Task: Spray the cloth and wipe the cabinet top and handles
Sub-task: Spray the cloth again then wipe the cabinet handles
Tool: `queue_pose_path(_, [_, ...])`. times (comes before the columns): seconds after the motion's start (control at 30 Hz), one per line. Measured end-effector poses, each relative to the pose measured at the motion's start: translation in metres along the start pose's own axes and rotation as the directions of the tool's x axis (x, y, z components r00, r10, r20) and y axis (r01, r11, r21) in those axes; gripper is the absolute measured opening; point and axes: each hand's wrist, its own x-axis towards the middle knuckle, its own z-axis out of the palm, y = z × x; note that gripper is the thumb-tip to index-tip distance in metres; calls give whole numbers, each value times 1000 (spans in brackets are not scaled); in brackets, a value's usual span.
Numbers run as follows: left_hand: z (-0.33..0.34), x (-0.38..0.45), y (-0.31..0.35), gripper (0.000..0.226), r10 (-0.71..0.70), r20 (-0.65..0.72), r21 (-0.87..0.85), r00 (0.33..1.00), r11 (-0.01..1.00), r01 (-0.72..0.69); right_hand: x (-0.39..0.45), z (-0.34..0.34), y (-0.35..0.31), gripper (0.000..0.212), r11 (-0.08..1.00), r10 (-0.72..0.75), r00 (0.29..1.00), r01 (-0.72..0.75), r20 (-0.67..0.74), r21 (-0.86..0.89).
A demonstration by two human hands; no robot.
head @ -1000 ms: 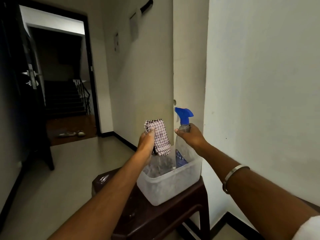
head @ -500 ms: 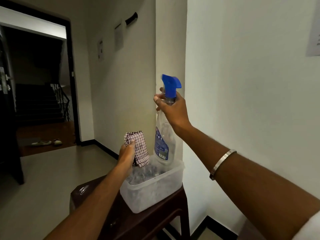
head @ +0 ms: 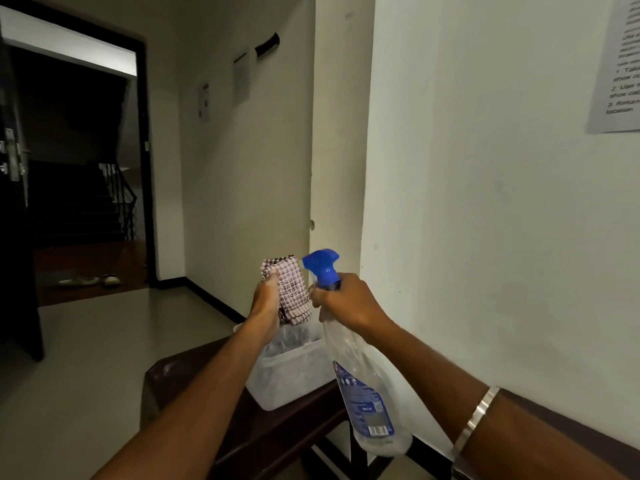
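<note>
My left hand (head: 266,303) holds a folded checked cloth (head: 290,292) upright in front of me. My right hand (head: 349,301) grips the neck of a clear spray bottle (head: 363,393) with a blue trigger head (head: 321,266). The nozzle points left at the cloth, a few centimetres from it. The bottle's body hangs down and toward me, with a blue label on it. Both hands are above a clear plastic tub (head: 291,372). No cabinet top or handles can be made out.
The tub sits on a dark wooden stool (head: 194,379) against a white wall (head: 485,237) on my right. A paper notice (head: 620,64) hangs on that wall. At the left, an open doorway (head: 76,168) leads to stairs, with shoes (head: 90,280) on the floor.
My right hand has lifted the spray bottle out of the tub, then brought it down and turned it so the nozzle faces the cloth. My left hand stayed above the tub with the cloth.
</note>
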Motion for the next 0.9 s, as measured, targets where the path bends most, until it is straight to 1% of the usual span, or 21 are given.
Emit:
queue_pose_path(0.13, [4,-6,1,44,7,23,9,1000,1000,-7,-4,8,2,11,996,-42,999,42,-1,-74])
queue_pose_path(0.33, [1,-9,2,45,-14,29,22,999,1000,13,1,-9,8,8,997,-35,996,29,-84,-78])
queue_pose_path(0.47, [-1,-11,2,44,-10,34,-3,999,1000,10,-6,-14,13,10,996,-22,999,19,-37,-92])
queue_pose_path(0.6, [1,-14,1,42,1,37,0,999,1000,-1,-20,-7,20,21,998,-30,997,33,64,-48])
queue_pose_path(0.7, [1,-14,1,41,-1,33,-1,999,1000,1,-27,-2,27,15,993,-28,991,43,133,-107])
queue_pose_path(0.9, [3,-15,3,45,-20,35,5,999,1000,19,-27,-14,37,14,989,-34,996,46,86,-142])
